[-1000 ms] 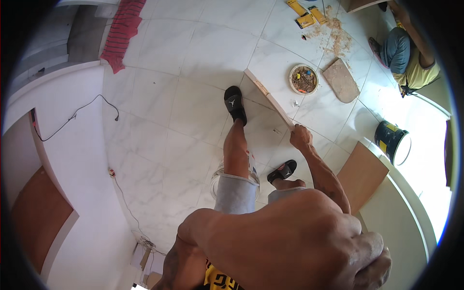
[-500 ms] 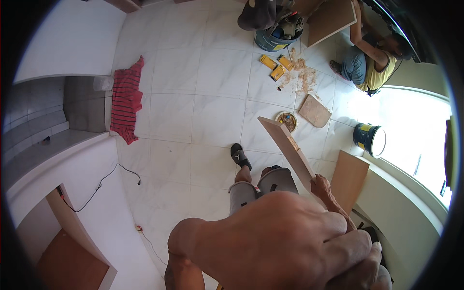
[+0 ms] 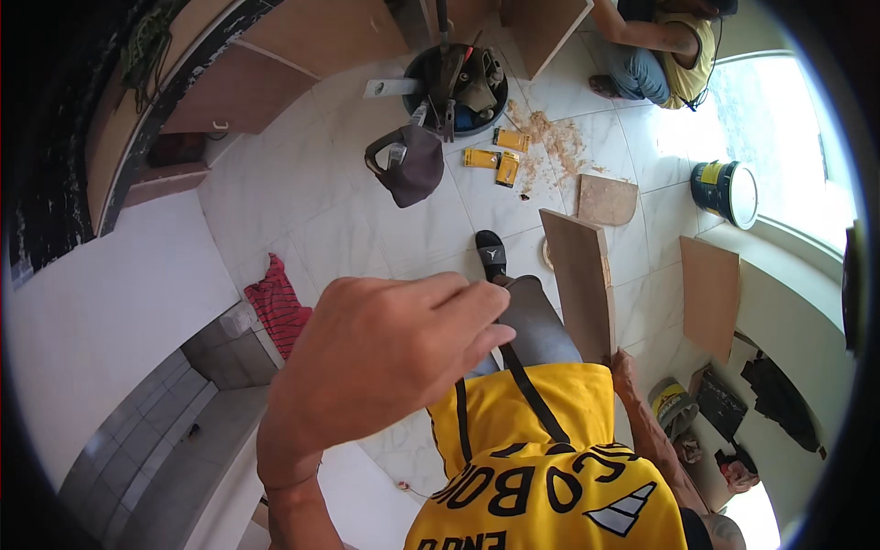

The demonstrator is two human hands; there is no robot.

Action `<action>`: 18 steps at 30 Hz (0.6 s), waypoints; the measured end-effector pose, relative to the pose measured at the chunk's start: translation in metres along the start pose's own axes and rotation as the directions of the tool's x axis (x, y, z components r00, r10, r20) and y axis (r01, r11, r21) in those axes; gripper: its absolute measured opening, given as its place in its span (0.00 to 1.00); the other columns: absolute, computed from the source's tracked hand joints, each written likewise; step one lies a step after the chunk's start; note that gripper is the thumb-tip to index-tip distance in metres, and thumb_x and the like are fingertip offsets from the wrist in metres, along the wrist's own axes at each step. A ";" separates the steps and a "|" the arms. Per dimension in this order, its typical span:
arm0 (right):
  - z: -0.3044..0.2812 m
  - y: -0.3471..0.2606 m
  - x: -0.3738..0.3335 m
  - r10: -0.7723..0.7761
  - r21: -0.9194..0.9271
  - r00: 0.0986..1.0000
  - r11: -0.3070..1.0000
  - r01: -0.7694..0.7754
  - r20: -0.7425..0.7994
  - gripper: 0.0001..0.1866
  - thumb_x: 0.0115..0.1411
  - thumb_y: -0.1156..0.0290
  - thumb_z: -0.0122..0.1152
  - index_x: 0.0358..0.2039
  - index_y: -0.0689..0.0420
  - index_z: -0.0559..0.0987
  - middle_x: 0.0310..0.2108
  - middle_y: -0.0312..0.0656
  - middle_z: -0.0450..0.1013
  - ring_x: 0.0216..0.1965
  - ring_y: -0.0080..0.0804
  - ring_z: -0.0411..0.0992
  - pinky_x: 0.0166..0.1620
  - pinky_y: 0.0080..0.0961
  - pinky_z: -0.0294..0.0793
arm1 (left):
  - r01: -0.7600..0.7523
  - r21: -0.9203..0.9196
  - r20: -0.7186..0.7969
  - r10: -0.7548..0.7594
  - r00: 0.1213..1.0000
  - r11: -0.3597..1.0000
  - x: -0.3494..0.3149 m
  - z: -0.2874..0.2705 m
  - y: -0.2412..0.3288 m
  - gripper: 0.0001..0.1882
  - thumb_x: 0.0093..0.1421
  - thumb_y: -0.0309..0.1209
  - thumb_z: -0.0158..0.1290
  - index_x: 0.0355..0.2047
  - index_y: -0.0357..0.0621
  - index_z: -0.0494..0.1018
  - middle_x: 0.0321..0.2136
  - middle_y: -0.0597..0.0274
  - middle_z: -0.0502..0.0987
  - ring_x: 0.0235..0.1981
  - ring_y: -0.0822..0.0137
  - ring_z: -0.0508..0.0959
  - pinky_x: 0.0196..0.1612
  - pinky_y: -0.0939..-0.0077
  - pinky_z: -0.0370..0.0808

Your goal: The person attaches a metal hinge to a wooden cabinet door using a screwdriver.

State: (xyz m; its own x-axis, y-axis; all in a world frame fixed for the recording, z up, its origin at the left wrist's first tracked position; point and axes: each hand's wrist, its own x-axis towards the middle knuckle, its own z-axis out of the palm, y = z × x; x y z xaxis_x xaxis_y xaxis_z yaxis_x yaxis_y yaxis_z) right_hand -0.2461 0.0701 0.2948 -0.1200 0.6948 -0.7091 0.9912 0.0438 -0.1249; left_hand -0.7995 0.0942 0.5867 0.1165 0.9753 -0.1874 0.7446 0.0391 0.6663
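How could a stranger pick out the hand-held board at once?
From the big yellow shirt, bottom centre, move to the right hand beside its upper-right corner. It holds the long wooden board, square-cornered unlike the round-cornered board beyond.

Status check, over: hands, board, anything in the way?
Left hand raised, half curled, grip unclear. Right hand gripping board at near end. Close by: sandal left of board, tub mostly hidden behind board.

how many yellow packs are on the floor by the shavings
3: the upper pack beside the wood shavings, the left pack below the bucket in the picture, and the lower pack right of that one. Any buried in the bucket would be hidden.
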 end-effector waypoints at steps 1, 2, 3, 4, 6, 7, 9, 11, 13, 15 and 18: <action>0.012 -0.004 -0.003 0.116 0.203 0.992 0.972 -0.122 0.041 0.18 0.61 0.61 0.63 0.34 0.68 0.78 0.24 0.57 0.76 0.27 0.53 0.74 0.36 0.43 0.75 | 0.033 0.045 0.033 -0.034 0.999 0.998 0.019 -0.011 -0.025 0.11 0.56 0.34 0.65 0.37 0.43 0.80 0.28 0.57 0.82 0.22 0.60 0.80 0.26 0.70 0.74; 0.022 -0.008 -0.007 0.225 0.389 0.969 0.887 -0.248 0.104 0.18 0.61 0.62 0.63 0.34 0.68 0.78 0.22 0.55 0.75 0.24 0.49 0.71 0.35 0.41 0.73 | 0.061 0.091 0.067 -0.067 0.995 0.994 0.042 -0.020 -0.053 0.11 0.57 0.33 0.64 0.38 0.41 0.80 0.30 0.55 0.82 0.25 0.57 0.80 0.28 0.69 0.75; 0.018 -0.034 -0.016 0.228 0.393 0.967 0.884 -0.253 0.112 0.13 0.64 0.66 0.60 0.34 0.66 0.77 0.22 0.47 0.73 0.23 0.40 0.66 0.33 0.38 0.70 | 0.113 0.126 0.096 -0.125 0.987 0.986 0.069 -0.026 -0.082 0.11 0.58 0.33 0.63 0.38 0.41 0.80 0.30 0.53 0.82 0.25 0.55 0.80 0.31 0.66 0.75; 0.007 -0.065 -0.024 0.239 0.415 0.963 0.869 -0.270 0.126 0.13 0.64 0.66 0.60 0.34 0.66 0.77 0.22 0.47 0.73 0.23 0.40 0.66 0.33 0.38 0.70 | 0.165 0.162 0.118 -0.185 0.976 0.973 0.096 -0.031 -0.112 0.11 0.59 0.33 0.62 0.38 0.40 0.80 0.30 0.51 0.82 0.26 0.53 0.80 0.33 0.63 0.76; 0.009 -0.103 -0.046 0.238 0.460 0.970 0.857 -0.232 0.047 0.15 0.67 0.63 0.55 0.34 0.65 0.77 0.23 0.44 0.74 0.24 0.38 0.67 0.32 0.37 0.69 | 0.199 0.291 0.231 -0.271 0.935 0.936 0.165 -0.032 -0.173 0.11 0.60 0.33 0.60 0.39 0.40 0.79 0.31 0.49 0.82 0.30 0.50 0.81 0.37 0.58 0.75; 0.021 -0.114 -0.053 0.250 0.506 0.968 0.832 -0.225 0.020 0.15 0.67 0.63 0.53 0.35 0.64 0.77 0.24 0.44 0.74 0.24 0.37 0.68 0.31 0.37 0.69 | 0.155 0.378 0.260 -0.266 0.928 0.913 0.197 -0.025 -0.211 0.10 0.60 0.33 0.60 0.38 0.40 0.80 0.32 0.49 0.82 0.33 0.50 0.81 0.39 0.57 0.75; 0.028 -0.152 -0.067 0.376 0.705 0.920 0.623 -0.339 0.110 0.14 0.66 0.63 0.55 0.36 0.64 0.77 0.25 0.47 0.75 0.25 0.38 0.71 0.32 0.35 0.70 | -0.014 0.479 0.300 -0.148 0.943 0.878 0.247 0.009 -0.291 0.08 0.59 0.31 0.58 0.35 0.40 0.80 0.31 0.49 0.81 0.37 0.47 0.81 0.41 0.54 0.76; 0.034 -0.188 -0.072 0.448 0.822 0.825 0.279 -0.496 0.345 0.10 0.63 0.69 0.59 0.37 0.63 0.77 0.26 0.49 0.76 0.27 0.38 0.74 0.33 0.33 0.72 | -0.182 0.505 0.328 0.008 0.945 0.844 0.295 0.048 -0.353 0.06 0.58 0.28 0.57 0.33 0.40 0.80 0.34 0.50 0.80 0.43 0.47 0.80 0.43 0.54 0.77; 0.039 -0.232 -0.084 0.510 0.760 0.805 0.380 -0.527 0.303 0.08 0.62 0.72 0.60 0.39 0.63 0.77 0.26 0.49 0.77 0.29 0.38 0.76 0.34 0.32 0.73 | -0.245 0.485 0.408 0.031 0.912 0.840 0.321 0.101 -0.388 0.05 0.57 0.27 0.57 0.33 0.41 0.79 0.37 0.52 0.79 0.47 0.49 0.79 0.44 0.56 0.76; 0.058 -0.268 -0.089 0.476 0.699 0.878 0.611 -0.372 0.051 0.09 0.62 0.74 0.59 0.41 0.64 0.77 0.29 0.46 0.78 0.31 0.37 0.77 0.37 0.31 0.74 | -0.540 0.491 0.519 0.268 0.812 0.684 0.353 0.138 -0.414 0.07 0.57 0.27 0.55 0.36 0.42 0.78 0.43 0.56 0.77 0.55 0.53 0.74 0.51 0.60 0.73; 0.073 -0.303 -0.099 0.515 0.755 0.829 0.450 -0.477 0.217 0.11 0.62 0.75 0.60 0.43 0.64 0.77 0.31 0.48 0.79 0.32 0.35 0.77 0.39 0.31 0.75 | -0.710 0.483 0.649 0.334 0.683 0.512 0.375 0.171 -0.448 0.15 0.58 0.26 0.53 0.47 0.44 0.75 0.56 0.58 0.73 0.63 0.53 0.67 0.64 0.59 0.66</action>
State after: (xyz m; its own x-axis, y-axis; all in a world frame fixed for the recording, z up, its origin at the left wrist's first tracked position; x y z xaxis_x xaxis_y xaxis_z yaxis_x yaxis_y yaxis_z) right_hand -0.5387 -0.0642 0.3517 0.3987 0.4434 -0.8028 0.4616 -0.8534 -0.2421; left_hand -0.9771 0.4053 0.0938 0.7553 0.5383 -0.3739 0.6163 -0.7774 0.1257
